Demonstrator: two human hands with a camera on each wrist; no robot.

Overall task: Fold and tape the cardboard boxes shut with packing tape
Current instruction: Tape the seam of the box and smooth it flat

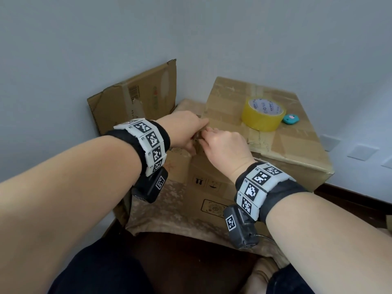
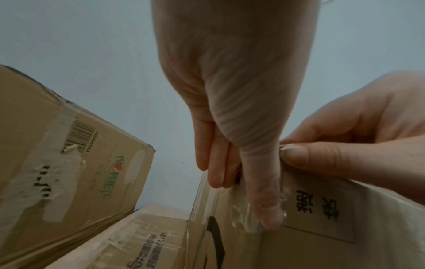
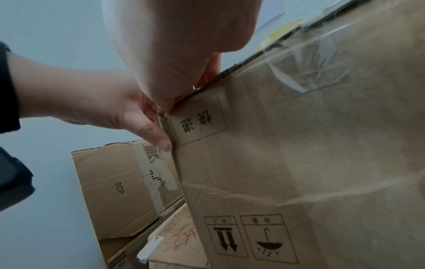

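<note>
Cardboard box [image 1: 275, 143], closed and crossed with old tape, is met at its near left top corner by both hands. A strip of clear tape [image 2: 207, 205] is pinched by the left hand [image 1: 184, 130], thumb [image 2: 264, 191] laid flat against the box's side beside a printed label [image 3: 197, 118]. The same corner edge is pinched by the right hand [image 1: 224, 149] between thumb and fingers. Farther back on the box's top, a yellow tape roll [image 1: 263, 114] is seen, with a small teal object [image 1: 290, 119] touching it. A flattened carton [image 1: 135, 96] is propped against the wall [image 1: 84, 39] behind the left hand.
</note>
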